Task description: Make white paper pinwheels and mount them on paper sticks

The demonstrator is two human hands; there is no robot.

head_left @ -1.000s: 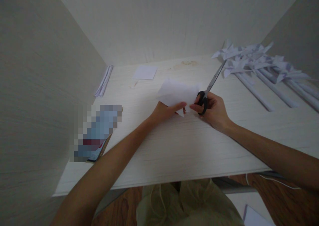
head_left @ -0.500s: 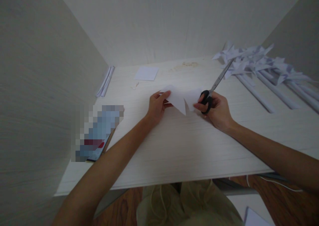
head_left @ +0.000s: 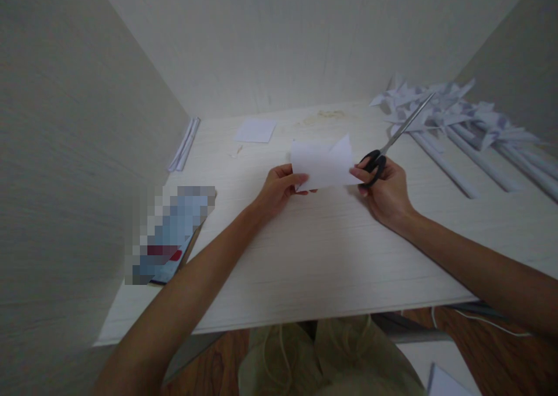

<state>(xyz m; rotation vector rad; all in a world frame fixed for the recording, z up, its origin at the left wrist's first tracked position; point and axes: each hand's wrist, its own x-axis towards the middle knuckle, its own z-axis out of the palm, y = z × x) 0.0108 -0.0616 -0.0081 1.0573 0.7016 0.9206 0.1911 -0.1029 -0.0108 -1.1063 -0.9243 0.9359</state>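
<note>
A white sheet of paper (head_left: 322, 163) is stretched between my hands just above the table, a cut corner sticking up at its upper right. My left hand (head_left: 283, 188) pinches its lower left side, thumb on top and fingers underneath. My right hand (head_left: 386, 189) has a pair of black-handled scissors (head_left: 375, 164) hooked on its fingers, the blades pointing away to the upper right and looking closed. The thumb and fingertips of that same hand touch the paper's right edge.
Folded paper pinwheels (head_left: 436, 105) on rolled paper sticks (head_left: 449, 166) lie piled at the right. A square of paper (head_left: 256, 131) is at the back, with paper rolls (head_left: 184, 144) by the left wall. A blurred-out phone-like object (head_left: 174, 233) lies at the left on the white table (head_left: 305, 268).
The paper has been turned and flattened out, so its cut flap now points up instead of down. My right hand with the scissors has shifted slightly right.
</note>
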